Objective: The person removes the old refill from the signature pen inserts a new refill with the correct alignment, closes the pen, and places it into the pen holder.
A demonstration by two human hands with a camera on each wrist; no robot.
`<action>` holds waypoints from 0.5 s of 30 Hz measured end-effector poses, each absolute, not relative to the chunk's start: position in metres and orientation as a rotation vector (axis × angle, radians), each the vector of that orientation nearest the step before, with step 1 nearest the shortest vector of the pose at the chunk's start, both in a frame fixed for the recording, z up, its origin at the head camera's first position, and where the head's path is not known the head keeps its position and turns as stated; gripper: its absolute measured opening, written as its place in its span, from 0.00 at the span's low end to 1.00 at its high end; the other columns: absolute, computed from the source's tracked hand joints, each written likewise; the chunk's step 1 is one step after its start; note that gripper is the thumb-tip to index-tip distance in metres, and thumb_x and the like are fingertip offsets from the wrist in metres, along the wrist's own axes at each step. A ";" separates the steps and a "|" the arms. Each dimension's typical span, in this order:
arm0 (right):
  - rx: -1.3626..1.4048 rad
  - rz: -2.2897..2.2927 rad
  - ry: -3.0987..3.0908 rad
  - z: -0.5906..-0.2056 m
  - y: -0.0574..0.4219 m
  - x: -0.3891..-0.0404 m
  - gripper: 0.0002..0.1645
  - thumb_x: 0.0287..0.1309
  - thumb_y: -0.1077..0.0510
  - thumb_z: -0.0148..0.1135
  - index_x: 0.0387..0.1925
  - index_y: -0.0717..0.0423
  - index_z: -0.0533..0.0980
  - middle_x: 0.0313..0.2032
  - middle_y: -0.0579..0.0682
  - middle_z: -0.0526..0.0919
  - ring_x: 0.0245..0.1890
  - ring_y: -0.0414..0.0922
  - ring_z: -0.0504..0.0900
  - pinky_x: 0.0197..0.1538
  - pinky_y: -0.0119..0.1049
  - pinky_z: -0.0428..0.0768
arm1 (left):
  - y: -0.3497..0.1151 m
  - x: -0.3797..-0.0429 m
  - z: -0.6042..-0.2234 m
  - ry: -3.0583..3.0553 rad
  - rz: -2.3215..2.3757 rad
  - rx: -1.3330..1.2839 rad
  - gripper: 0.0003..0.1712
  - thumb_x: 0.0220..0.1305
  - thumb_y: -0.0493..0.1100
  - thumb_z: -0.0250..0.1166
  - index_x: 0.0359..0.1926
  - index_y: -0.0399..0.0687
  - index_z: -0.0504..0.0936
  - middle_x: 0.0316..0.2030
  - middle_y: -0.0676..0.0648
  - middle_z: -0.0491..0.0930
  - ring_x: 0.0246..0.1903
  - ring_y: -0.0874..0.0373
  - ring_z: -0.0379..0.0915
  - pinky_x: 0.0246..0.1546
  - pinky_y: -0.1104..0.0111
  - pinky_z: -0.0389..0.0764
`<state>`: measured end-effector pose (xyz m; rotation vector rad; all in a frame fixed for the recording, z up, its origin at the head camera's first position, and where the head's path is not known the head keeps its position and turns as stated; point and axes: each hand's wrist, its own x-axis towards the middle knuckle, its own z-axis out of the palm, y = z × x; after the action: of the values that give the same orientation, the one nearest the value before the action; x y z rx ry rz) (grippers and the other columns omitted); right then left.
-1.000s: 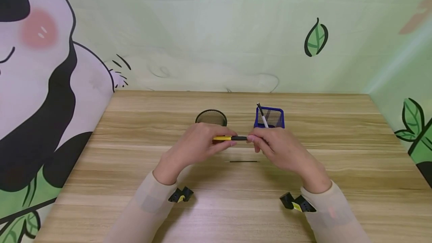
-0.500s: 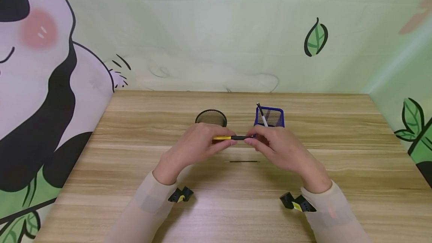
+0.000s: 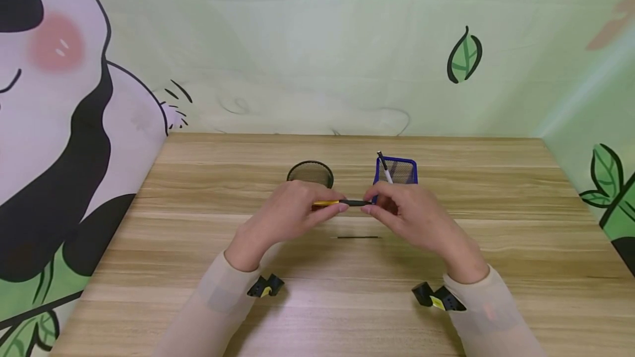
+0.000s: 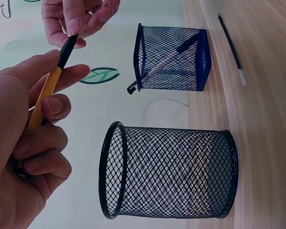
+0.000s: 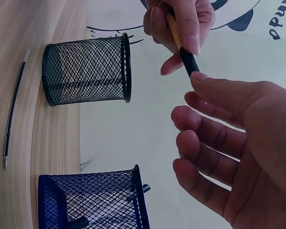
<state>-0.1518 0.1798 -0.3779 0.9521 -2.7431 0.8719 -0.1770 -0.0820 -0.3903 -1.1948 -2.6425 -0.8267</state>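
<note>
Between my hands a ballpoint pen (image 3: 328, 203) with a yellow barrel and black grip lies level above the table. My left hand (image 3: 295, 208) holds the yellow barrel, its lower fingers curled round it in the left wrist view. At the black tapered end (image 5: 188, 61), my right hand (image 3: 409, 214) pinches the tip between thumb and index finger. Its other fingers are loosely bent and hold nothing. On the table below the pen lies a thin dark refill (image 3: 358, 237) with a clear end.
Behind my left hand stands a round black mesh pen holder (image 4: 169, 174). A square blue mesh pen holder (image 4: 171, 59) is behind my right hand, with a white and black pen (image 3: 385, 167) leaning in it. The wooden table (image 3: 317, 313) meets a painted backdrop.
My right thumb and fingers have shifted their grip at the pen's black end, and more of its tip shows. My left hand has stayed in place. The refill and holders have not moved.
</note>
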 end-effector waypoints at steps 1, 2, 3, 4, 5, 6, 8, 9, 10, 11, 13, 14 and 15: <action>0.956 0.874 -2.738 -0.378 0.180 -0.152 0.04 0.67 0.54 0.70 0.41 0.48 0.82 0.24 0.36 0.81 0.23 0.33 0.72 0.28 0.29 0.73 | -0.082 -0.177 -0.391 -2.636 -0.830 -1.198 0.14 0.76 0.55 0.62 0.48 0.59 0.92 0.34 0.61 0.88 0.21 0.69 0.66 0.21 0.74 0.66; 0.959 0.875 -2.735 -0.378 0.180 -0.152 0.04 0.67 0.54 0.70 0.41 0.48 0.82 0.24 0.36 0.81 0.23 0.33 0.72 0.28 0.29 0.73 | -0.082 -0.177 -0.391 -2.630 -0.832 -1.202 0.14 0.77 0.54 0.61 0.47 0.59 0.92 0.33 0.61 0.87 0.21 0.70 0.66 0.21 0.74 0.67; 0.961 0.873 -2.732 -0.378 0.180 -0.152 0.04 0.67 0.54 0.70 0.40 0.48 0.82 0.24 0.36 0.81 0.23 0.33 0.72 0.28 0.29 0.73 | -0.082 -0.178 -0.391 -2.624 -0.830 -1.204 0.14 0.77 0.54 0.61 0.46 0.59 0.92 0.32 0.62 0.86 0.21 0.70 0.67 0.22 0.74 0.68; 0.963 0.873 -2.730 -0.378 0.180 -0.152 0.04 0.67 0.54 0.70 0.39 0.47 0.82 0.24 0.36 0.80 0.23 0.33 0.72 0.28 0.29 0.72 | -0.082 -0.178 -0.391 -2.618 -0.831 -1.207 0.14 0.77 0.54 0.61 0.45 0.60 0.92 0.32 0.62 0.86 0.21 0.70 0.67 0.22 0.74 0.68; 0.963 0.871 -2.729 -0.378 0.180 -0.152 0.04 0.67 0.53 0.70 0.39 0.47 0.81 0.24 0.36 0.80 0.23 0.33 0.72 0.28 0.29 0.72 | -0.082 -0.178 -0.391 -2.616 -0.832 -1.208 0.14 0.77 0.53 0.60 0.45 0.60 0.92 0.31 0.63 0.86 0.21 0.70 0.67 0.22 0.74 0.69; 0.963 0.870 -2.727 -0.378 0.180 -0.152 0.04 0.67 0.53 0.70 0.39 0.47 0.81 0.23 0.36 0.80 0.23 0.33 0.71 0.28 0.29 0.72 | -0.083 -0.178 -0.391 -2.614 -0.835 -1.208 0.14 0.77 0.53 0.60 0.45 0.60 0.92 0.31 0.63 0.85 0.21 0.70 0.66 0.22 0.74 0.68; 0.962 0.867 -2.726 -0.378 0.180 -0.152 0.04 0.68 0.53 0.69 0.38 0.47 0.82 0.23 0.35 0.79 0.23 0.33 0.71 0.28 0.29 0.71 | -0.083 -0.178 -0.391 -2.613 -0.842 -1.207 0.14 0.77 0.54 0.61 0.45 0.60 0.92 0.30 0.63 0.85 0.20 0.70 0.65 0.21 0.74 0.67; 0.960 0.862 -2.727 -0.378 0.180 -0.152 0.04 0.68 0.52 0.69 0.38 0.47 0.82 0.23 0.35 0.78 0.23 0.33 0.71 0.28 0.29 0.71 | -0.082 -0.178 -0.391 -2.614 -0.845 -1.207 0.14 0.77 0.54 0.61 0.45 0.60 0.92 0.30 0.63 0.85 0.20 0.70 0.65 0.20 0.74 0.66; 0.959 0.859 -2.727 -0.378 0.180 -0.152 0.04 0.68 0.52 0.69 0.38 0.47 0.82 0.23 0.35 0.78 0.23 0.33 0.71 0.28 0.29 0.71 | -0.082 -0.178 -0.391 -2.615 -0.850 -1.208 0.14 0.77 0.54 0.61 0.45 0.60 0.93 0.29 0.63 0.85 0.19 0.71 0.64 0.20 0.74 0.65; 0.959 0.856 -2.728 -0.378 0.180 -0.152 0.04 0.68 0.53 0.69 0.38 0.47 0.82 0.23 0.36 0.78 0.23 0.33 0.70 0.28 0.29 0.71 | -0.082 -0.178 -0.390 -2.617 -0.855 -1.207 0.14 0.76 0.55 0.62 0.46 0.60 0.93 0.29 0.63 0.85 0.19 0.70 0.64 0.20 0.74 0.64; 0.957 0.850 -2.731 -0.378 0.180 -0.152 0.03 0.69 0.53 0.68 0.38 0.47 0.82 0.23 0.36 0.77 0.23 0.33 0.70 0.28 0.29 0.70 | -0.082 -0.178 -0.390 -2.621 -0.860 -1.204 0.14 0.76 0.55 0.62 0.46 0.60 0.93 0.29 0.63 0.85 0.19 0.70 0.64 0.19 0.74 0.64; 0.957 0.849 -2.734 -0.378 0.179 -0.151 0.03 0.69 0.53 0.67 0.38 0.46 0.82 0.23 0.36 0.76 0.23 0.34 0.70 0.28 0.29 0.70 | -0.082 -0.178 -0.390 -2.625 -0.859 -1.201 0.14 0.76 0.55 0.62 0.46 0.60 0.93 0.30 0.63 0.85 0.19 0.70 0.64 0.20 0.74 0.64; 0.956 0.847 -2.736 -0.378 0.179 -0.151 0.03 0.70 0.53 0.67 0.38 0.46 0.82 0.23 0.36 0.76 0.23 0.34 0.69 0.28 0.29 0.70 | -0.082 -0.178 -0.390 -2.629 -0.856 -1.199 0.14 0.76 0.56 0.62 0.46 0.61 0.92 0.31 0.63 0.86 0.19 0.70 0.65 0.20 0.74 0.65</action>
<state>-0.1514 0.1795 -0.3783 0.9562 -2.7365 0.8475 -0.1780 -0.0819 -0.3898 -1.1988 -2.6295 -0.8559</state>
